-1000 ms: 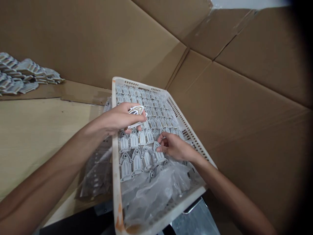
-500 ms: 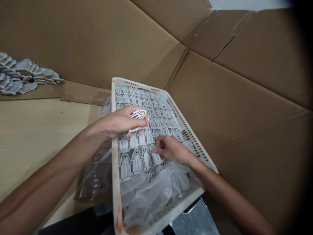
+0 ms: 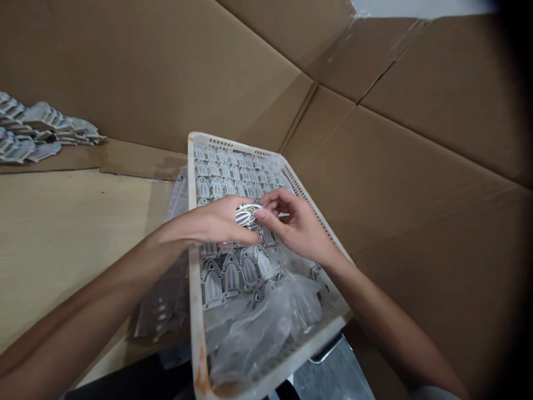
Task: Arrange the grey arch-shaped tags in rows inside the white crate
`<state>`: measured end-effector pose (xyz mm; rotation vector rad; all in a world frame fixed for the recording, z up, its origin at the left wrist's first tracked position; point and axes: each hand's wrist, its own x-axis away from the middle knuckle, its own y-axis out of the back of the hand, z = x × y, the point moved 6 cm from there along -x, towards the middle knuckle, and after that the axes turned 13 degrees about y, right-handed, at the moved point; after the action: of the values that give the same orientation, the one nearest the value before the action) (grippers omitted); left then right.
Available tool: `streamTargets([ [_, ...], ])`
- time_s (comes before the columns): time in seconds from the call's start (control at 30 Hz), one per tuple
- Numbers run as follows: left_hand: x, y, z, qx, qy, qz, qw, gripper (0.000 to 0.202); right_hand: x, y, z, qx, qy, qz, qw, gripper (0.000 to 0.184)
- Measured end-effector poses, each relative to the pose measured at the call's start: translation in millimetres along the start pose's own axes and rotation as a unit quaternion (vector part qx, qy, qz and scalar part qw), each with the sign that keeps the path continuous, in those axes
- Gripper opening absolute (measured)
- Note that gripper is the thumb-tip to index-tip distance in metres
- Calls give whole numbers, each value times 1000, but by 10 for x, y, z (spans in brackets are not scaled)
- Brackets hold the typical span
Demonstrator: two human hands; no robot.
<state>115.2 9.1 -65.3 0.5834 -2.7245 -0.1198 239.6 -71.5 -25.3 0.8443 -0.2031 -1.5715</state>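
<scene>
Both hands, left hand point(image 3: 216, 222) and right hand point(image 3: 297, 225), pinch one patterned piece point(image 3: 246, 214) above the tray point(image 3: 195, 311) of arched pieces point(image 3: 227, 275).

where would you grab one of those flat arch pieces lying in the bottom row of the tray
Probably by its two long side edges, coming from straight above. Each arch-shaped piece lies flat in the white tray, packed close to its neighbours, so a pinch near the pointed top looks easiest. The crumpled plastic wrap crowds the near side, so avoid reaching in from there.
</scene>
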Motion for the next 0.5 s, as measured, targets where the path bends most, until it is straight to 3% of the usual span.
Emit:
streamTargets([
  [0.13,4,-67,0,-11,-11,19,1000,19,-9,-107,113,-47,22,21,998,34],
  [0.23,33,-100,-24,-9,-22,51,998,16,9,-128,207,-62,53,71,994,28],
  [0.37,28,-142,32,-28,24,113,993,33,37,-124,308,-43,131,137,981,23],
  [0.5,0,-141,61,-43,14,142,989,40,41,108,366,26,187,61,980,16],
])
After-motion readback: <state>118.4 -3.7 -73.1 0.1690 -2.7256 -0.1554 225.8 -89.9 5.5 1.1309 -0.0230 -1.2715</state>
